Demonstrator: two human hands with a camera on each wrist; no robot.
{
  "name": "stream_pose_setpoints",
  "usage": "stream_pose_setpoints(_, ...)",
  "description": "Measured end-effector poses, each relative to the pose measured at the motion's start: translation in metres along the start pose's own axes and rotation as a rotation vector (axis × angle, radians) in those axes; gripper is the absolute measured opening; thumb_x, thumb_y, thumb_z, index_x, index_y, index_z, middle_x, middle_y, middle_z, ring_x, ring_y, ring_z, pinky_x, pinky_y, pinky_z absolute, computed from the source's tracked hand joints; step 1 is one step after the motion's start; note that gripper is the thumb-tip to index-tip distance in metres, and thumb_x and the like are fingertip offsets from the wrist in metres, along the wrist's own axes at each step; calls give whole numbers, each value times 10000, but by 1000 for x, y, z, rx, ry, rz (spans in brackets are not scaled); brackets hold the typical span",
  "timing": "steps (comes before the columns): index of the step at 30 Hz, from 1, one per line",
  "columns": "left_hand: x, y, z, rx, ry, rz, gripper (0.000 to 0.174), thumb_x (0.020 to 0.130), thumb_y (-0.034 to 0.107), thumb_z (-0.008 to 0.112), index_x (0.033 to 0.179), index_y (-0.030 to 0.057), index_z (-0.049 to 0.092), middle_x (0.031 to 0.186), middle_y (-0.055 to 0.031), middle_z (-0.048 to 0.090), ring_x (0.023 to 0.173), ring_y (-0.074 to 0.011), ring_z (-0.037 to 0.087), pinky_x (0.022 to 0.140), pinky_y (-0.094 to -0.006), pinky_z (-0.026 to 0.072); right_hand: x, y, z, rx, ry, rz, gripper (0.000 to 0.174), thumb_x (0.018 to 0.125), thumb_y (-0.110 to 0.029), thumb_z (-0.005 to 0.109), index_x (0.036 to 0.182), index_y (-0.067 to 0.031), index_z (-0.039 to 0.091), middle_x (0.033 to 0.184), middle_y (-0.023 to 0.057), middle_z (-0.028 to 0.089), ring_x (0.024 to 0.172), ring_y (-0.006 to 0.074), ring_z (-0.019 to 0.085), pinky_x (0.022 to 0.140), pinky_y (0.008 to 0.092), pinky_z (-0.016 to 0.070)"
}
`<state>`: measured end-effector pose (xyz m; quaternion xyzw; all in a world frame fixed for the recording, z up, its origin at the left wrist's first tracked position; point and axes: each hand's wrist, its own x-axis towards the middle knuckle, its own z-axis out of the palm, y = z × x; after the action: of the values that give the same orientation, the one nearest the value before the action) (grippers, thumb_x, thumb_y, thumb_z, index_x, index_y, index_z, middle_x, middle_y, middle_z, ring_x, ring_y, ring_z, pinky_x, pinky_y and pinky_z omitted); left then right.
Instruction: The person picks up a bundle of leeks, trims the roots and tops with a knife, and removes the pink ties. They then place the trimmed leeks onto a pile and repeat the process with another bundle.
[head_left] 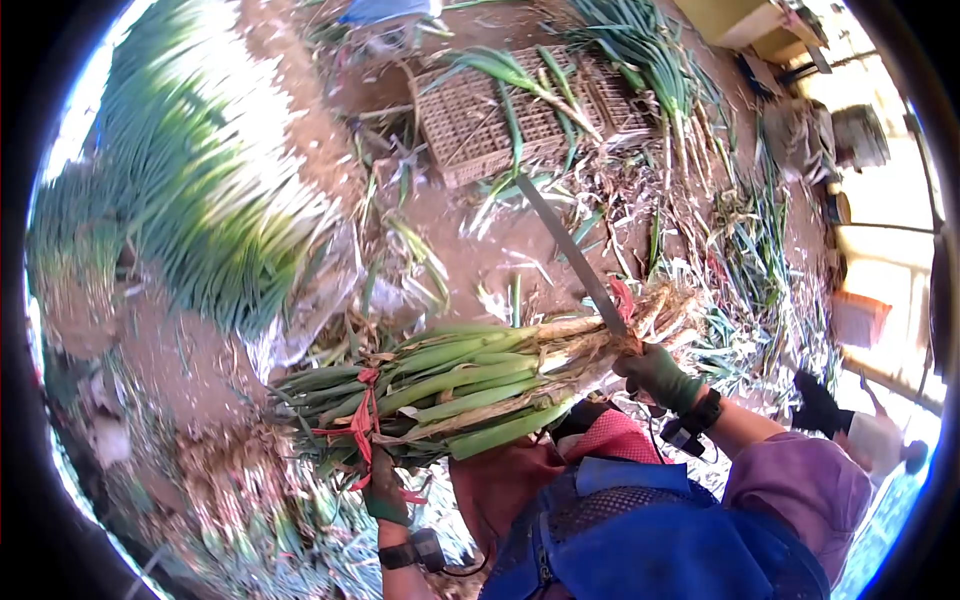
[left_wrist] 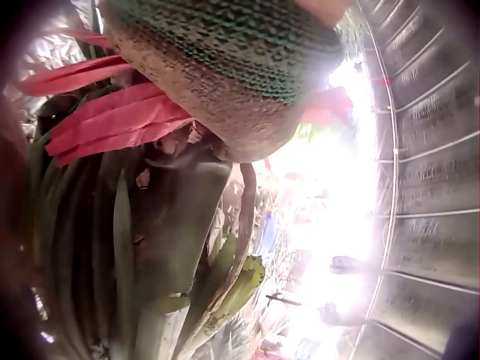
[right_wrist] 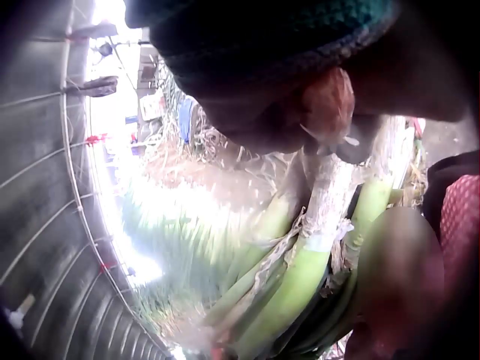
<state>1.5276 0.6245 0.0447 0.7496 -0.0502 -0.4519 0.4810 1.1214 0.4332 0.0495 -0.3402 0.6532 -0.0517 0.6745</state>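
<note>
A bundle of long green onions (head_left: 470, 385) lies across the front of the body in the head view, leaves to the left, pale roots to the right. Red ties (head_left: 362, 420) wrap its leafy end. The gloved left hand (head_left: 385, 490) grips that end by the ties; in the left wrist view its glove (left_wrist: 225, 67) covers the top of the leaves (left_wrist: 112, 247). At the root end the gloved right hand (head_left: 658, 378) holds a long flat blade (head_left: 570, 250) pointing up and left. The right wrist view shows the dark glove (right_wrist: 262, 67) over whitish stalks (right_wrist: 326, 199).
Rows of green onions (head_left: 200, 180) cover the ground at the upper left, with more at the lower left. A brown plastic crate (head_left: 480, 125) lies beyond the bundle, loose onions on it. Leaf scraps (head_left: 760, 300) litter the right, near another person's dark glove (head_left: 818, 405).
</note>
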Motion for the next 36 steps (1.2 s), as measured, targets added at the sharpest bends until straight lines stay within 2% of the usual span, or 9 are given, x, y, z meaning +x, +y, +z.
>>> stream_pose_setpoints(3, 49, 25, 26, 238, -156, 152, 332, 905, 228, 554, 1167, 23, 569, 1080, -5, 552, 952, -112, 527, 823, -268, 442, 20, 1, -31, -686, -7, -657, 57, 786, -69, 573, 750, -28, 587, 568, 25, 530, 523, 130, 578, 463, 271, 463)
stream_pose_setpoints(8, 144, 74, 81, 60, -343, 36, 318, 891, 162, 537, 1164, -2, 541, 1024, -71, 576, 899, -173, 547, 761, -308, 445, 34, -23, -51, -147, 71, -97, 175, 601, -43, 649, 692, -117, 520, 605, 30, 502, 535, 252, 544, 503, 356, 449)
stream_pose_setpoints(11, 179, 118, 145, 557, -423, 347, 338, 946, 247, 457, 1181, 15, 530, 1097, -90, 569, 937, -154, 540, 766, -281, 443, 42, -37, -62, -606, 176, -367, 191, 577, -76, 654, 683, -128, 503, 632, 34, 525, 554, 301, 564, 517, 384, 460)
stream_pose_setpoints(14, 201, 173, 238, 667, -255, 250, 367, 935, 382, 490, 985, 37, 605, 725, 11, 544, 636, -107, 482, 575, -274, 395, 55, -52, -87, -884, 339, -639, 179, 620, -17, 642, 721, -114, 531, 557, 29, 545, 517, 183, 604, 458, 305, 467)
stream_pose_setpoints(18, 231, 220, 353, 524, -398, 100, 377, 903, 475, 504, 788, 118, 534, 642, 55, 411, 545, -71, 341, 490, -245, 263, 65, -80, -136, -651, 461, -467, 236, 538, -42, 667, 674, -130, 495, 542, 28, 514, 568, 264, 594, 549, 376, 485)
stream_pose_setpoints(25, 264, 279, 586, 454, -577, 123, 388, 939, 282, 470, 1278, 103, 534, 886, 44, 515, 678, -86, 452, 696, -253, 429, 147, -114, -245, -508, 541, -597, 215, 543, -41, 643, 695, -121, 513, 647, 70, 554, 613, 296, 588, 535, 379, 480)
stream_pose_setpoints(32, 333, 303, 819, 636, -700, 320, 476, 931, 340, 433, 1329, 81, 467, 1087, -59, 558, 835, -127, 512, 685, -274, 406, 249, -177, -357, -450, 644, -751, 258, 594, -10, 600, 830, -114, 600, 733, 66, 593, 681, 266, 607, 583, 343, 491)
stream_pose_setpoints(34, 384, 288, 870, 266, -921, 13, 430, 927, 352, 497, 1280, 106, 514, 1050, -76, 593, 830, -151, 565, 661, -276, 457, 299, -174, -383, -537, 835, -805, 233, 623, -29, 625, 840, -111, 604, 714, 47, 606, 638, 234, 607, 572, 318, 491)
stream_pose_setpoints(36, 360, 276, 928, 705, -685, 274, 411, 906, 392, 550, 1216, 122, 556, 1009, -65, 621, 826, -177, 597, 654, -271, 488, 345, -171, -405, 840, 324, -97, 232, 633, -66, 669, 848, -120, 601, 729, 23, 631, 632, 201, 608, 584, 303, 497)
